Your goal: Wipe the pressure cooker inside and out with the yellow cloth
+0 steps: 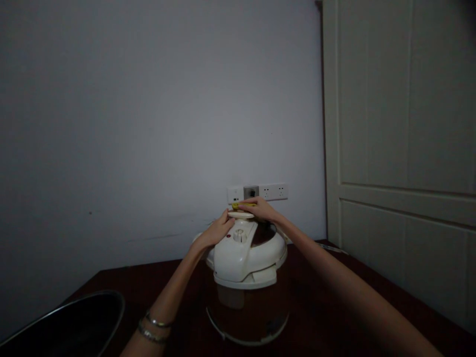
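A white and dark brown electric pressure cooker (232,260) stands upright on the dark table, with a round dial and a small red button on its lid. My left hand (215,232) grips the left end of the pale lid handle (241,215), thumb and fingers around its edge. On top of that handle, my right hand (262,209) presses a yellow cloth (238,205) under its fingers. The cloth is thin and mostly covered, so its full shape is hidden.
A row of wall sockets (273,191) sits just behind the cooker. To the lower left is a dark rounded basin-like thing with a shiny rim (118,293). A white panelled door (401,191) stands on the right. A pale cord (332,248) lies at the table's back right.
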